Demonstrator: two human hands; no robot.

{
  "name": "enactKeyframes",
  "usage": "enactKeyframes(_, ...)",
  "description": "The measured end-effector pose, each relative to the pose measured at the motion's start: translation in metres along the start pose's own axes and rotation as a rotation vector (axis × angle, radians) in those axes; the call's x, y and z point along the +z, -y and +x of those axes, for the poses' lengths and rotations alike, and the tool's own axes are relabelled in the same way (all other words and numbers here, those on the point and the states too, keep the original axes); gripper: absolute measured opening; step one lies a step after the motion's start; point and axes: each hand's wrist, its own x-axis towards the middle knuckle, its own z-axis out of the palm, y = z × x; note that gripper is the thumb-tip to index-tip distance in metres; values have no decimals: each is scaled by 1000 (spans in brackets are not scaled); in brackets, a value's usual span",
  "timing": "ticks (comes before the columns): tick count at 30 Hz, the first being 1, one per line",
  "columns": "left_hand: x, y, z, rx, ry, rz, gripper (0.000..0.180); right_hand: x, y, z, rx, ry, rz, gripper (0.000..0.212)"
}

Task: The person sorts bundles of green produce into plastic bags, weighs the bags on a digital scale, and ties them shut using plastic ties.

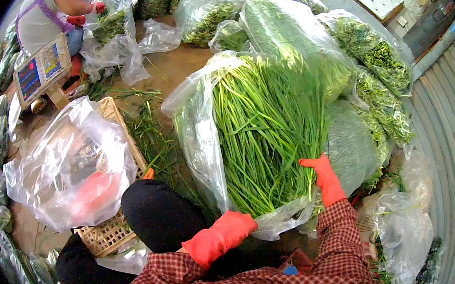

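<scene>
A large clear plastic bag stands open before me, packed with long green chives. My left hand, in a red rubber glove, is closed at the bag's near left edge, where it pinches the plastic. On the right side, my right hand, gloved the same way, grips a bunch of the chives at the bag's near right edge. Its thumb shows on top, while its other fingers are hidden behind the stalks.
On the left, a loose clear bag lies over a tan plastic crate, near a digital scale. Filled vegetable bags line the back and right, beside a corrugated metal wall. Another person in red gloves works at the far left.
</scene>
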Motion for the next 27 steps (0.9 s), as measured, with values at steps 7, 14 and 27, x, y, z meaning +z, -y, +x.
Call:
enactKeyframes(7, -5, -5, -5, 16, -481, -498, 41, 21, 4, -24, 22, 211, 62, 54)
enactKeyframes(14, -32, -18, 30, -320, -463, -1718, 57, 47, 72, -62, -79, 256, 141, 63)
enactKeyframes(27, 9, 9, 45, -296, -582, -1664, 63, 27, -39, -35, 39, 40, -306, 30)
